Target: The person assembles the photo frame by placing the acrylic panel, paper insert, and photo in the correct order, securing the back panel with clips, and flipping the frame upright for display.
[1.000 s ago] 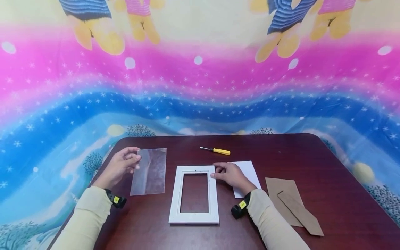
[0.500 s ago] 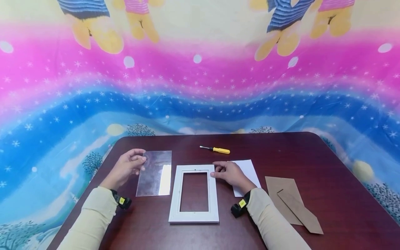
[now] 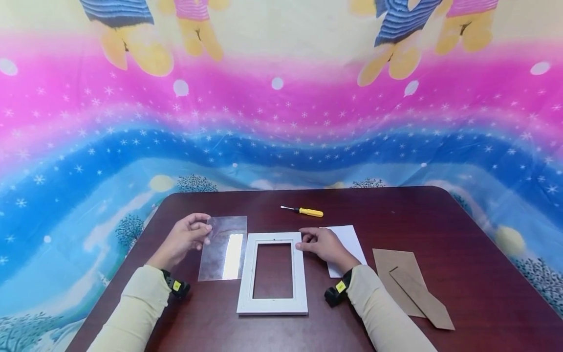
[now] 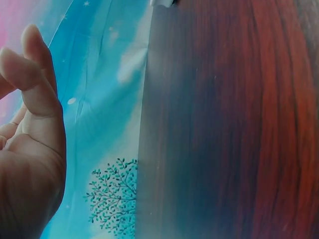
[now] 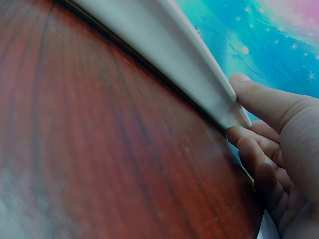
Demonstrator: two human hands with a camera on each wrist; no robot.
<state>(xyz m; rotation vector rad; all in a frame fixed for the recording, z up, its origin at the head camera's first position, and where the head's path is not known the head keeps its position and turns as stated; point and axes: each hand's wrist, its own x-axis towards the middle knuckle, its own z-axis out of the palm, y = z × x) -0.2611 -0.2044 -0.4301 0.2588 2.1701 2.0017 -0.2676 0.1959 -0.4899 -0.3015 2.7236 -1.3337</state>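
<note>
My left hand [image 3: 184,237] pinches a clear rectangular sheet [image 3: 219,256] by its upper left edge, thumb and finger closed on it. A bright reflection crosses the sheet, and its right edge overlaps the left side of the white picture frame [image 3: 299,281] in the head view. The frame lies flat on the table, its opening showing dark wood. At its upper right corner my right hand [image 3: 323,244] grips the edge. In the right wrist view, the thumb [image 5: 261,97] lies against the frame's outer side [image 5: 174,55], with a finger beneath the corner.
Behind the frame lies a yellow-handled screwdriver [image 3: 310,212] on the dark wooden table [image 3: 211,327]. White paper [image 3: 349,239] sits partly under my right hand. Further right are a brown backing board [image 3: 391,264] and a pointed brown strip [image 3: 424,300] across it. A printed cloth [image 3: 281,132] hangs behind.
My left hand has carried the clear sheet rightward and slightly nearer to me, up to the frame's left side. My right hand and the frame have stayed in place.
</note>
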